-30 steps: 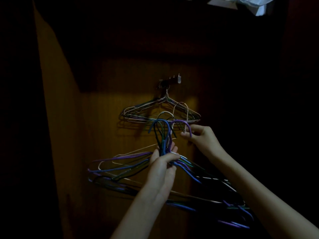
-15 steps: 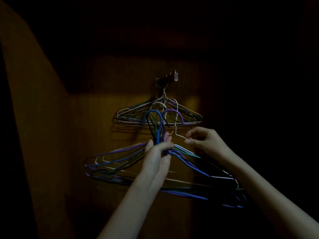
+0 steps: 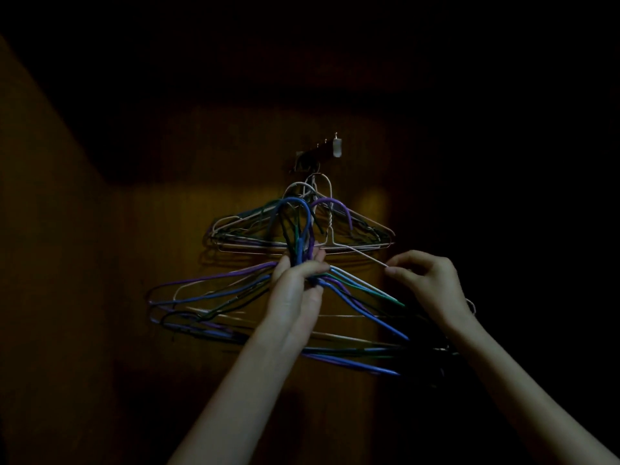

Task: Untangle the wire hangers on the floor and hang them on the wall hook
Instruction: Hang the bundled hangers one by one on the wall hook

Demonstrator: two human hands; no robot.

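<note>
Left hand [image 3: 297, 280] grips necks of bundled blue, purple, green wire hangers [image 3: 355, 303] below metal wall hook [image 3: 336, 147] | right hand [image 3: 424, 280] pinches white wire hanger [image 3: 330, 226] shoulder | light, springy, snag-prone; hold near necks.

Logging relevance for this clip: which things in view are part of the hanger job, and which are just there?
Part of the job:
- bundle of coloured hangers, gripped by the left hand
- white hanger, pinched by the right hand
- hangers already hung
- wall hook rack

Just there:
- wooden wall
</note>
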